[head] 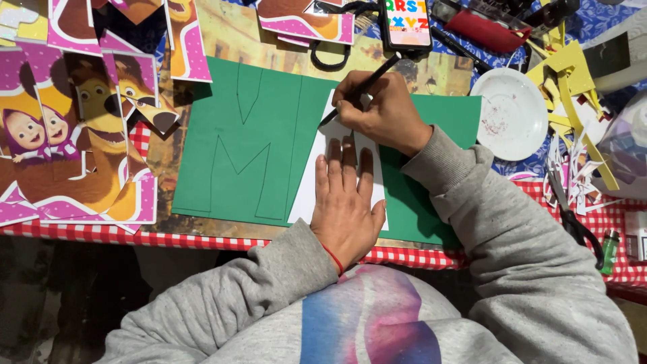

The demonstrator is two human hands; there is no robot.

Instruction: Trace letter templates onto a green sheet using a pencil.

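Observation:
My left hand (345,202) lies flat, fingers apart, pressing a white paper strip (306,185) onto a green sheet (256,141). On the green sheet, left of the strip, are pencilled outlines of large letter shapes. My right hand (381,108) grips a black pencil (364,86) whose tip touches the top left edge of the white strip. Both arms wear grey sleeves, and a red thread circles my left wrist.
Pink cartoon cut-out cards (74,128) crowd the left of the red checked tablecloth (87,232). A phone (405,23) showing coloured letters lies at the top. A white plate (512,111), yellow paper scraps (569,81), black scissors (573,219) and a green lighter (608,248) sit at the right.

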